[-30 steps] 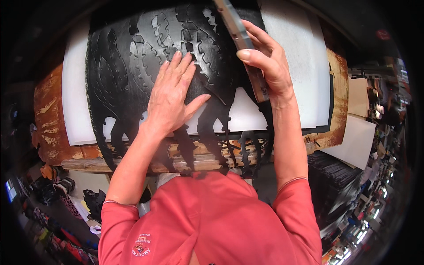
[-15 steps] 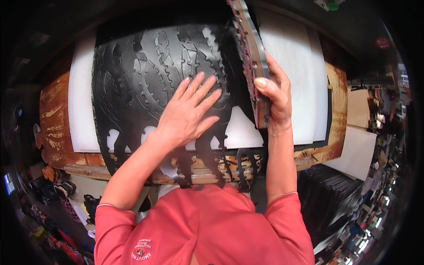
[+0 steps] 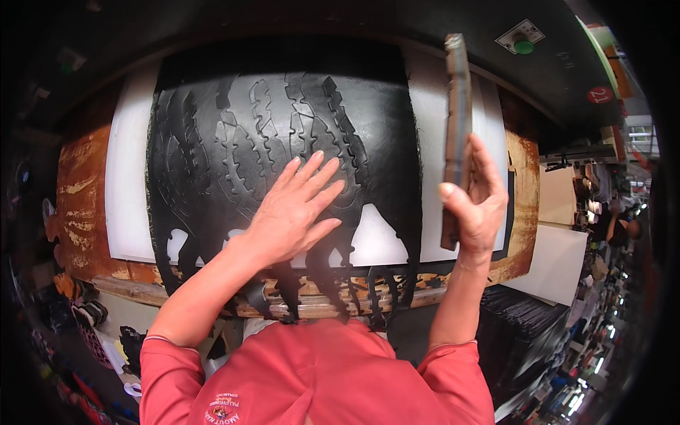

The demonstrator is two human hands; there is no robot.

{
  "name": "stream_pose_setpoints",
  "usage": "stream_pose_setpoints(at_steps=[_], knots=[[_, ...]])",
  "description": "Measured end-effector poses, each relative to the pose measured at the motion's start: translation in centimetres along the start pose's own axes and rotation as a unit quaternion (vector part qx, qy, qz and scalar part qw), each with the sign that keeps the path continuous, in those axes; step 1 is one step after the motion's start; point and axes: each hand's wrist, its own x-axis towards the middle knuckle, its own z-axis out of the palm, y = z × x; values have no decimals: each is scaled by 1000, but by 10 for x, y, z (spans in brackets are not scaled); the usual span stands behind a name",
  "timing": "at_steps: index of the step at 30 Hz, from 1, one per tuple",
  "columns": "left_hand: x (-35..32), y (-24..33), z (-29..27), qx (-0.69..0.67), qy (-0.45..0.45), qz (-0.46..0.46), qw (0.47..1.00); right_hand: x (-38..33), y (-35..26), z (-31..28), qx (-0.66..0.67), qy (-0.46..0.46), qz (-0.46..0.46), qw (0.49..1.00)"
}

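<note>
A black rubber-like sheet covers the middle of a white board, scored with curved, toothed outlines. Its near part has cut-out gaps, and dark strips hang over the board's front edge. My left hand lies on this sheet with fingers spread, holding nothing. To the right of the sheet, my right hand grips a cutting die, seen edge-on as a long brown and grey slab. The die stands on its side, its far end pointing away from me. Its broad faces are hidden.
The white board rests on a worn wooden table. Beyond it is a dark machine beam with a green button. At lower right stands a stack of black sheets, near a white panel.
My right hand has moved the die rightward, off the black sheet's right side, and turned it more edge-on. My left hand stays spread on the sheet. The head view has shifted slightly.
</note>
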Motion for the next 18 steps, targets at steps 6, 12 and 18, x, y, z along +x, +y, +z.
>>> stream_pose_setpoints(at_steps=[6,12,18], knots=[[9,-13,1,15,122,-26,992,-19,40,25,-380,-35,-12,924],[7,-15,12,46,111,-38,992,4,48,46,-455,-22,-45,889],[-27,61,21,-90,52,-9,995,13,51,59,-466,-2,-41,884]])
